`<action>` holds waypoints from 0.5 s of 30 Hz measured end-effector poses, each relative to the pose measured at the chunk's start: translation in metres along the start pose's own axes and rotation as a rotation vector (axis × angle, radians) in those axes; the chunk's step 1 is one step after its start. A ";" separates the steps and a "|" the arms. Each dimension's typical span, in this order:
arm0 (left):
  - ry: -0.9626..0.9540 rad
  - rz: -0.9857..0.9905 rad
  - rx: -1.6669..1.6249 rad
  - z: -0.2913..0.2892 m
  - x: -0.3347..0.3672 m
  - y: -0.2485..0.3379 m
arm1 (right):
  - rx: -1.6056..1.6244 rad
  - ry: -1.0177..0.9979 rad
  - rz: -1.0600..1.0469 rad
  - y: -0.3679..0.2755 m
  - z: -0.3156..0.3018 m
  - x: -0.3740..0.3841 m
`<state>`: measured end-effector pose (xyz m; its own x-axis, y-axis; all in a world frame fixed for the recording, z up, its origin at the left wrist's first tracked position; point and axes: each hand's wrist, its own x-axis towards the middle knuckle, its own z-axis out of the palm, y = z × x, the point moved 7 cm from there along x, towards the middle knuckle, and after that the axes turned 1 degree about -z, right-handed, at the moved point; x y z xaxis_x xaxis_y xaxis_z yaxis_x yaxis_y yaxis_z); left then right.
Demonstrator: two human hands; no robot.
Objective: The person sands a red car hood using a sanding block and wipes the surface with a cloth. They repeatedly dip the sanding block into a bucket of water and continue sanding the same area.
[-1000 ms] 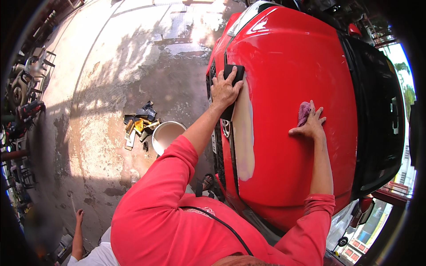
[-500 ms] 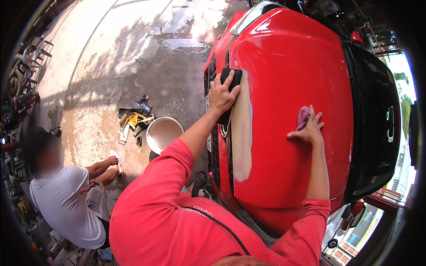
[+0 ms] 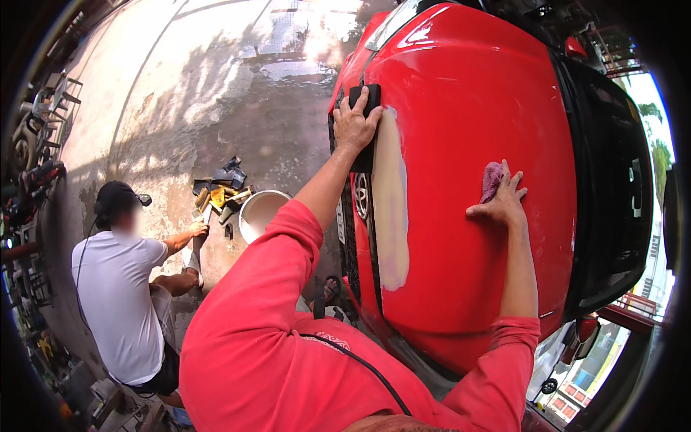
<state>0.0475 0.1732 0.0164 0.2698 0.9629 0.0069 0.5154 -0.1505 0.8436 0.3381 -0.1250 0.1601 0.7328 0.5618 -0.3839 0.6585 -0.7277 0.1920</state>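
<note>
Block [image 3: 366, 154] and cloth [image 3: 492, 181], one per hand [image 3: 355, 129]

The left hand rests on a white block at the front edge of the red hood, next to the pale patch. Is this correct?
Not quite: the head view shows a black block. The left hand rests on it at the front edge of the red hood, next to the pale patch.

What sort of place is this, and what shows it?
Likely a car body shop: the red hood bears a beige patch, the left hand holds a black block, and assorted pieces lie beside a bucket.
</note>
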 end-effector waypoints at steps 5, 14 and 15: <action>0.039 -0.025 0.161 0.025 -0.028 0.063 | -0.023 -0.024 0.024 0.002 -0.003 -0.001; 0.065 -0.086 0.108 -0.004 0.042 0.016 | 0.010 0.003 -0.016 -0.004 0.001 0.001; 0.068 -0.119 0.130 0.001 0.040 0.016 | 0.015 0.008 -0.024 -0.006 0.001 0.003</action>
<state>0.0672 0.2095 0.0300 0.1476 0.9878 -0.0493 0.6425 -0.0579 0.7641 0.3364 -0.1193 0.1573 0.7183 0.5821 -0.3810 0.6732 -0.7199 0.1692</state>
